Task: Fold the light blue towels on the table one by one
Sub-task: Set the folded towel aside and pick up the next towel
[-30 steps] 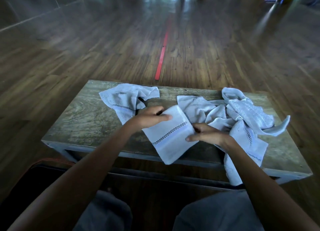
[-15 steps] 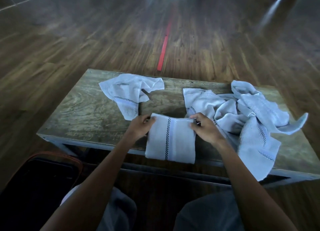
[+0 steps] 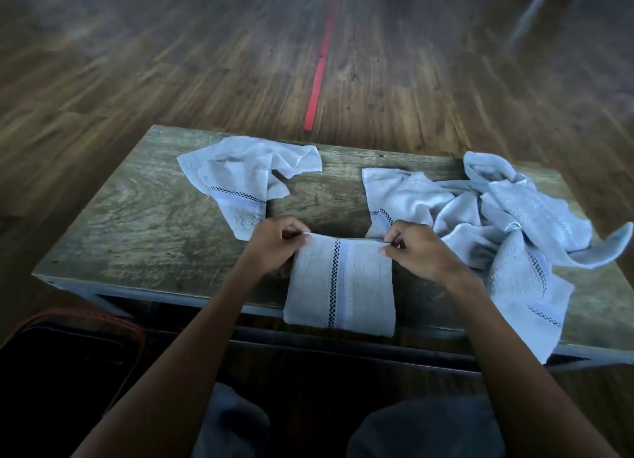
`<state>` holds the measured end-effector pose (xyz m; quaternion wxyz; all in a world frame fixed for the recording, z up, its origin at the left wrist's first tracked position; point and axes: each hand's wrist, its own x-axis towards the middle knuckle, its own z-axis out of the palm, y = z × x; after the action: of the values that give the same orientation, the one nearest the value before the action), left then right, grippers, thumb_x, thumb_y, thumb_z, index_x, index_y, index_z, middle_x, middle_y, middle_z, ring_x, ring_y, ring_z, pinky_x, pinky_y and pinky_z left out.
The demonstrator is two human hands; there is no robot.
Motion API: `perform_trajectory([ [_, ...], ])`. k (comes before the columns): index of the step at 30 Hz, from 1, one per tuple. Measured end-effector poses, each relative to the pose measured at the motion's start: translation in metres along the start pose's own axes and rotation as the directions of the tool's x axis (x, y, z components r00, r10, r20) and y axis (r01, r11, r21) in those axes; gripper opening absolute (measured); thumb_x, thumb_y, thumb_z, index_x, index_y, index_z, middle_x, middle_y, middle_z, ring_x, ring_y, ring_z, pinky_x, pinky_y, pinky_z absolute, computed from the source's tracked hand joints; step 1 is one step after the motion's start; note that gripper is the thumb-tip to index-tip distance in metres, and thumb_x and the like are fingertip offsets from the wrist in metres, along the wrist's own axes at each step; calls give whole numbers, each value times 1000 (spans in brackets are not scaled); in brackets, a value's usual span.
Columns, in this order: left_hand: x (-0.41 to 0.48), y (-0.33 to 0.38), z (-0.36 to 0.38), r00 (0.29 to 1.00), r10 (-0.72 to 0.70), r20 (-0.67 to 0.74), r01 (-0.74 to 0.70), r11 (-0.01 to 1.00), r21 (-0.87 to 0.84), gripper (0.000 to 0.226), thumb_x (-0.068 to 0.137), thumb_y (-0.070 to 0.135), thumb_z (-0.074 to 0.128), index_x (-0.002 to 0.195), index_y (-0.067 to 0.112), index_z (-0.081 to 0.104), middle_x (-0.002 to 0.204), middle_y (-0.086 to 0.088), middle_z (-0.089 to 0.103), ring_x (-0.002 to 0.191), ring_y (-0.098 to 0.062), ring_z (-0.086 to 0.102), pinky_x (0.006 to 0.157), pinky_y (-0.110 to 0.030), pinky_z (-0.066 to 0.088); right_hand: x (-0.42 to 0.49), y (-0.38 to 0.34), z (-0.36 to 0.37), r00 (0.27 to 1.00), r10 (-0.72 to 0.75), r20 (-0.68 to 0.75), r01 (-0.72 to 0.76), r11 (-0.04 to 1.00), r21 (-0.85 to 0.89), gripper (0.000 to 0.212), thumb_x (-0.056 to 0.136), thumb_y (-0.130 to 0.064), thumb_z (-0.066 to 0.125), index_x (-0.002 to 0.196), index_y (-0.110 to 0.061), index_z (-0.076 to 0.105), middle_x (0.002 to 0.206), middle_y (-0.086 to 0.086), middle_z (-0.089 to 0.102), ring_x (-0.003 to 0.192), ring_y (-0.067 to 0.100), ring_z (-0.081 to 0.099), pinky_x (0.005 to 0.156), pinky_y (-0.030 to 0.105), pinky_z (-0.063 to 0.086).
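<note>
A folded light blue towel (image 3: 341, 286) with a black checkered stripe lies at the table's near edge, its lower end hanging over the edge. My left hand (image 3: 272, 248) pinches its top left corner and my right hand (image 3: 417, 252) pinches its top right corner. One crumpled light blue towel (image 3: 240, 180) lies at the back left of the wooden table (image 3: 137, 238). A loose pile of light blue towels (image 3: 507, 231) covers the right side, one end drooping over the front edge.
A dark bag with an orange rim (image 3: 68, 365) sits on the floor at the lower left. My knees (image 3: 422, 430) are below the table's front edge. A red tape line (image 3: 319, 70) runs across the wooden floor beyond the table.
The folded towel has turned from a slanted lie to square with the table edge. Both hands have shifted from its sides to its top corners.
</note>
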<state>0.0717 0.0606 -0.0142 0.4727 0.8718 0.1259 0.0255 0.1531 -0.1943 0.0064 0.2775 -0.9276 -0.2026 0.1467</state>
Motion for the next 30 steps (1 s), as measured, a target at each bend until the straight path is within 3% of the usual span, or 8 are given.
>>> perform_trajectory([
  [5, 5, 0, 7, 1000, 3, -21, -2, 1000, 12, 8, 86, 24, 67, 91, 18, 67, 92, 11, 68, 83, 10, 57, 70, -3, 40, 1, -3, -6, 999, 16, -42, -14, 999, 45, 10, 88, -28, 60, 92, -19, 59, 86, -4, 64, 80, 15, 61, 76, 32, 52],
  [10, 5, -1, 14, 995, -9, -97, 19, 994, 107, 26, 86, 33, 65, 108, 22, 62, 107, 5, 67, 99, -9, 60, 88, -30, 49, -4, -12, -1, 993, -49, -107, 14, 953, -302, 25, 89, -33, 57, 106, -16, 51, 108, 1, 53, 103, 20, 51, 85, 35, 44],
  [14, -9, 11, 9, 987, 70, -144, -41, 980, 196, 25, 91, 36, 56, 110, 20, 60, 107, 2, 65, 94, -13, 61, 82, -38, 54, -23, -35, 9, 945, -258, -202, 169, 911, -377, 25, 92, -33, 49, 108, -16, 56, 110, 3, 54, 108, 24, 49, 89, 35, 35],
  [17, -29, 16, 6, 989, -3, -150, 34, 978, 205, 23, 95, 34, 48, 101, 16, 59, 96, 1, 64, 87, -16, 60, 76, -36, 51, -47, -47, 41, 949, -298, -107, 222, 867, -446, 68, 88, -60, 21, 129, -14, 49, 131, 7, 52, 124, 26, 45, 101, 41, 32],
  [19, -48, 17, 12, 978, -134, -157, 157, 976, 151, 25, 96, 34, 44, 102, 13, 56, 94, 1, 60, 86, -16, 56, 75, -33, 46, -56, -46, 61, 977, -209, 35, 202, 869, -452, 95, 80, -76, 6, 146, -12, 27, 154, 10, 28, 143, 24, 21, 115, 42, 17],
  [22, -76, 13, 27, 952, -249, -178, 255, 967, 15, 27, 97, 31, 43, 109, 9, 54, 106, -6, 59, 94, -20, 54, 78, -31, 38, -48, -31, 67, 973, -184, 139, 230, 814, -533, 109, 65, -79, -18, 152, -17, 5, 160, 3, -3, 147, 15, -7, 118, 42, -4],
  [25, -92, 6, 37, 946, -284, -157, 274, 958, -85, 34, 96, 33, 47, 116, 7, 56, 115, -10, 61, 107, -24, 55, 81, -27, 37, -30, -14, 50, 969, -196, 147, 245, 745, -620, 117, 55, -76, -35, 151, -22, 5, 160, -1, -5, 146, 11, -9, 116, 45, -10],
  [30, -107, 3, 50, 978, -201, -61, 184, 961, -206, 25, 90, 32, 59, 109, 16, 64, 95, -3, 67, 80, -15, 61, 68, -27, 45, -30, -22, 42, 970, -243, 3, 201, 795, -572, 85, 84, -66, -7, 150, -18, 19, 160, 2, 7, 147, 14, -2, 117, 41, -8],
])
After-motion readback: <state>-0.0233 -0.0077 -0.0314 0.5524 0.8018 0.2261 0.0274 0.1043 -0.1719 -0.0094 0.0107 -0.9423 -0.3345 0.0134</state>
